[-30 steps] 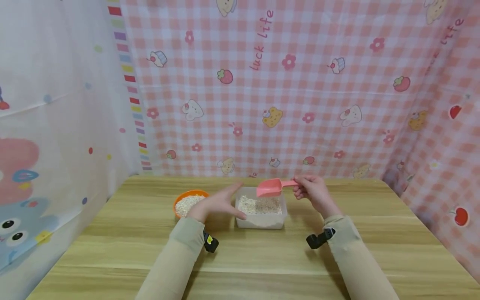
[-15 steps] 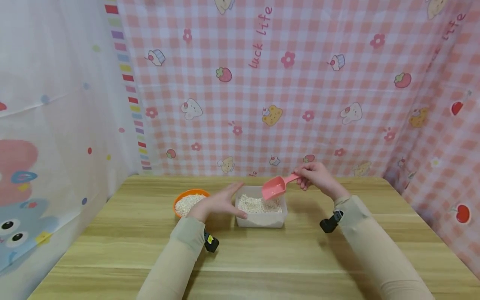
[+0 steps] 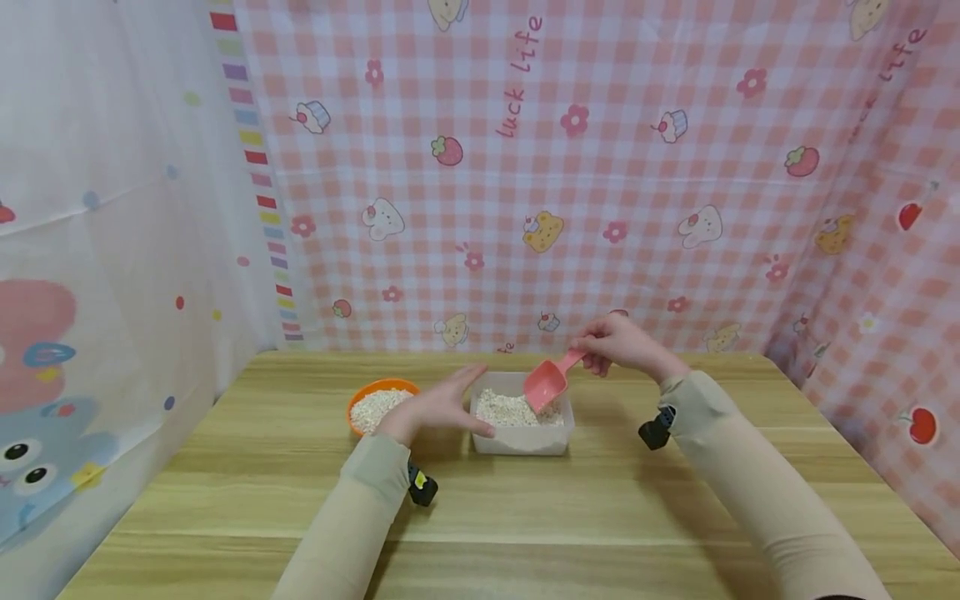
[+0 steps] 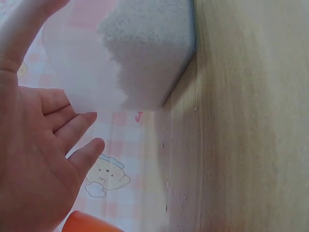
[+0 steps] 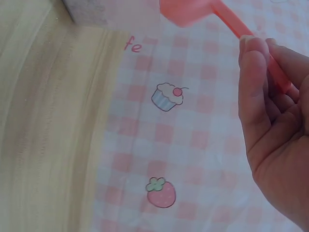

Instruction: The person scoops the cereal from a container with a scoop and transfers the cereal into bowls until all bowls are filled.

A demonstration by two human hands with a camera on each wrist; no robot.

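My right hand (image 3: 618, 343) grips the handle of a pink scoop (image 3: 546, 383) between thumb and curled fingers. The scoop tilts down to the left, its front edge at the pale grain (image 3: 506, 408) inside a translucent plastic box (image 3: 519, 442). My left hand (image 3: 438, 408) is spread at the box's left side, thumb near the front corner and fingers toward the back. In the left wrist view the left fingers (image 4: 79, 128) are extended, some right at the box wall (image 4: 87, 82). The right wrist view shows the right hand (image 5: 280, 116) pinching the scoop handle (image 5: 234, 19).
An orange bowl (image 3: 386, 384) heaped with similar pale grain stands left of the box, partly behind the left hand. A few loose grains (image 4: 168, 183) lie on the wooden table (image 3: 510, 525). A pink checked cloth (image 3: 487, 208) hangs behind the table.
The scoop has gone from nearly level above the box to tipped down into it at the grain. My right hand rose and tilted with it. The left hand has stayed put.
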